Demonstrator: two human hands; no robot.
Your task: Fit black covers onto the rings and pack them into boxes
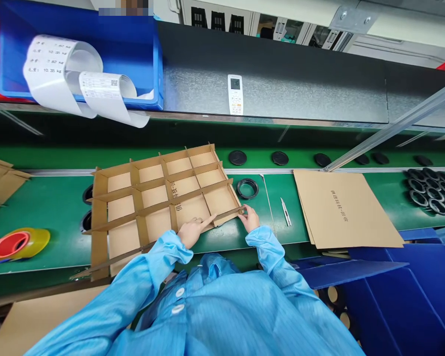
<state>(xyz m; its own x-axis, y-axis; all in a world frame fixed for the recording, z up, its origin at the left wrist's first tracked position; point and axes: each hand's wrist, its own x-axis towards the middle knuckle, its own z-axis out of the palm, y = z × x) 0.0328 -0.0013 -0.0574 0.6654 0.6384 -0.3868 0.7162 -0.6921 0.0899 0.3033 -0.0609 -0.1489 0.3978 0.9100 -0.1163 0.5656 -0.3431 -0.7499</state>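
Note:
A cardboard divider grid [152, 201] with several square cells stands on the green bench, a sheet of brown cardboard with printed characters showing under it. Along its near edge runs a long cardboard strip. My left hand [191, 232] is closed at the middle of that strip, index finger stretched along its top edge; the thumb is hidden. At the grid's near right corner, my right hand [249, 220] pinches the strip's end between thumb and fingers. Just beyond the right hand lies a black ring [247, 188], with a utility knife [286, 212] to its right.
Flat cardboard sheets [346, 210] lie on the right, then several black rings [430, 190]. Black discs [280, 158] line the back. A tape dispenser [18, 244] is at left. Above, a shelf holds a blue bin [157, 74] with label rolls and a remote control [235, 95].

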